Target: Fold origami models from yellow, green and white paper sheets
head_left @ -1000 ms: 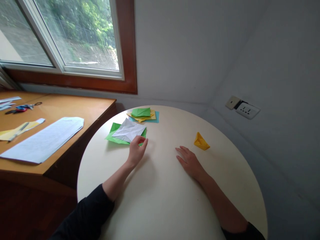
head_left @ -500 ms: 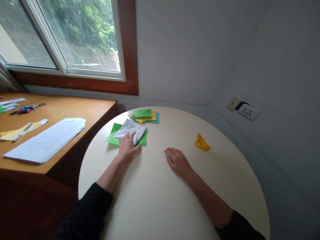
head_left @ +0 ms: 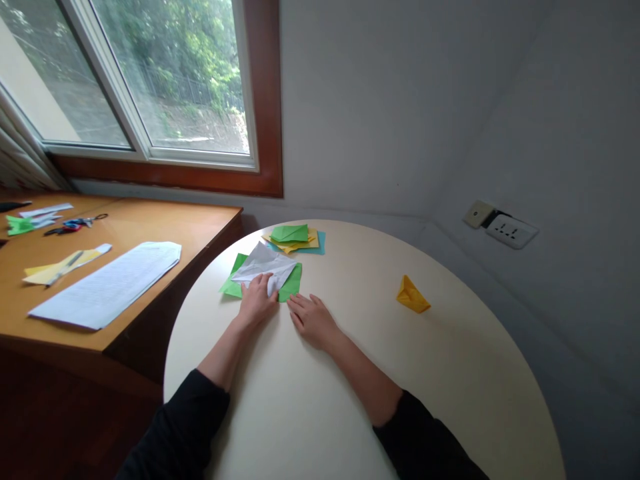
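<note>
Centrally, left of table's (head_left: 325, 400) middle: creased white paper (head_left: 267, 257), lying over green sheet (head_left: 290, 288). Left hand (head_left: 257, 301) palm-down at white paper's near edge, fingers spread, thumb apart; any grip underneath, cannot tell. Right hand (head_left: 314, 323) flat, fingers slightly apart, tips beside green sheet's near right corner; contact unclear. Light, flat fingertips probably best; loose layers could slide or crease. Just behind, coloured paper stack (head_left: 315, 243). Well right, yellow folded paper (head_left: 413, 295).

The angular creased paper sheet (head_left: 267, 257) was white, the wider underlying paper (head_left: 290, 288) bright green, the small folded paper shape (head_left: 413, 297) golden yellow, the round tabletop (head_left: 465, 393) cream, the cloth sleeves (head_left: 425, 433) black.
</note>
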The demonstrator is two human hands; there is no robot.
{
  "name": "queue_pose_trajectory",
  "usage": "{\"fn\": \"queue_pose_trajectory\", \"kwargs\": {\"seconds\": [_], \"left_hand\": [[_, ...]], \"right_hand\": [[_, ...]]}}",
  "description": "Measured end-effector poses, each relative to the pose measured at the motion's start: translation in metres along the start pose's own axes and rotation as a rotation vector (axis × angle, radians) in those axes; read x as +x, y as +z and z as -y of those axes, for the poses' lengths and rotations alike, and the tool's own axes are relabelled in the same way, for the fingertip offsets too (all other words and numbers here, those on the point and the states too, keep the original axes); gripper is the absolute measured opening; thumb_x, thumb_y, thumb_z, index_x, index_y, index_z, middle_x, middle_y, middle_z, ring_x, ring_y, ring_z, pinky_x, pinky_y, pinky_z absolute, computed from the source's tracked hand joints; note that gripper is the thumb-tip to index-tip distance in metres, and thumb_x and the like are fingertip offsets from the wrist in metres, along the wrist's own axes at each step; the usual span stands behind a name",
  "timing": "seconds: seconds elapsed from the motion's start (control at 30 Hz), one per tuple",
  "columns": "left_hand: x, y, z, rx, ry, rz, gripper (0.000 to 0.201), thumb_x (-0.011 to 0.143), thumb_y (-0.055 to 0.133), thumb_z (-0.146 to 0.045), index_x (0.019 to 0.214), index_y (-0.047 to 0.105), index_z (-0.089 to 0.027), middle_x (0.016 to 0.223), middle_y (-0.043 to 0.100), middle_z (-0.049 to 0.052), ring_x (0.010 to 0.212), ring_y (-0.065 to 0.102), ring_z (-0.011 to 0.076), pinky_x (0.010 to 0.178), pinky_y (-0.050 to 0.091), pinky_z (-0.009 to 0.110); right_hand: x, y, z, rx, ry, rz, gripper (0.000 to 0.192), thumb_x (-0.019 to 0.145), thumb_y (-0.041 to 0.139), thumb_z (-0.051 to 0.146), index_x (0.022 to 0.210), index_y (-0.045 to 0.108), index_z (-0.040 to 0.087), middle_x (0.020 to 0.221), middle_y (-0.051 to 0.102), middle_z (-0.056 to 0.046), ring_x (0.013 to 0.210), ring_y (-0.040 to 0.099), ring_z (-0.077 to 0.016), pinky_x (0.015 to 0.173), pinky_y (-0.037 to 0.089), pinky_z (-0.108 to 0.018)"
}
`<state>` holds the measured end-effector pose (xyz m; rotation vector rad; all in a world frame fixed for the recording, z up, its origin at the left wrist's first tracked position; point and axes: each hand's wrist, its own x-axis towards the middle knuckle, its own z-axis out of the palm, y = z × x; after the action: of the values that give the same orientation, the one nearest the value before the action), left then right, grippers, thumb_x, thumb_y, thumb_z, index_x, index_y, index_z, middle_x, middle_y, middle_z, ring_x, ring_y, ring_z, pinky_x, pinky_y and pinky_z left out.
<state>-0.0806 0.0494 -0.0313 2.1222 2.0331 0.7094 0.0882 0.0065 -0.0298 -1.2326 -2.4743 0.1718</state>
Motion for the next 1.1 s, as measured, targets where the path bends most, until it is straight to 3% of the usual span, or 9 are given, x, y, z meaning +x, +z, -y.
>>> {"fn": "queue_pose_trajectory", "kwargs": {"seconds": [0.2, 0.7, 0.97, 1.1], "left_hand": [[0.002, -0.002, 0.001, 0.01, 0.001, 0.01, 0.043, 0.084, 0.041, -0.03, 0.124, 0.044, -0.016, 0.13, 0.049, 0.016, 0.123, 0.042, 0.0292, 0.103, 0.018, 0.061], [0.003, -0.004, 0.002, 0.054, -0.014, 0.101, 0.039, 0.085, 0.038, -0.033, 0.12, 0.048, -0.018, 0.132, 0.045, 0.015, 0.126, 0.037, 0.0273, 0.105, 0.014, 0.06], [0.002, -0.005, 0.001, 0.041, -0.006, 0.11, 0.036, 0.084, 0.037, -0.033, 0.115, 0.05, -0.018, 0.132, 0.045, 0.016, 0.126, 0.036, 0.0274, 0.105, 0.013, 0.059], [0.002, -0.005, 0.001, 0.029, 0.008, 0.089, 0.035, 0.083, 0.038, -0.032, 0.113, 0.051, -0.018, 0.13, 0.047, 0.015, 0.126, 0.037, 0.0274, 0.105, 0.014, 0.059]], "right_hand": [[-0.026, -0.005, 0.001, 0.001, 0.029, 0.002, 0.039, 0.089, 0.035, 0.02, 0.126, 0.049, 0.018, 0.133, 0.05, -0.007, 0.124, 0.043, -0.0178, 0.104, 0.029, -0.041], [-0.137, -0.035, -0.005, -0.109, 0.11, -0.051, 0.04, 0.087, 0.035, 0.015, 0.124, 0.051, 0.02, 0.127, 0.055, -0.008, 0.119, 0.049, -0.0168, 0.101, 0.036, -0.04], [-0.165, -0.049, -0.003, -0.135, 0.164, -0.198, 0.03, 0.085, 0.042, 0.014, 0.105, 0.063, 0.019, 0.096, 0.066, -0.009, 0.087, 0.058, -0.0197, 0.08, 0.046, -0.037], [-0.166, -0.049, -0.004, -0.195, 0.191, -0.287, 0.026, 0.086, 0.042, 0.017, 0.1, 0.065, 0.018, 0.094, 0.064, -0.01, 0.089, 0.057, -0.0203, 0.082, 0.044, -0.037]]}}
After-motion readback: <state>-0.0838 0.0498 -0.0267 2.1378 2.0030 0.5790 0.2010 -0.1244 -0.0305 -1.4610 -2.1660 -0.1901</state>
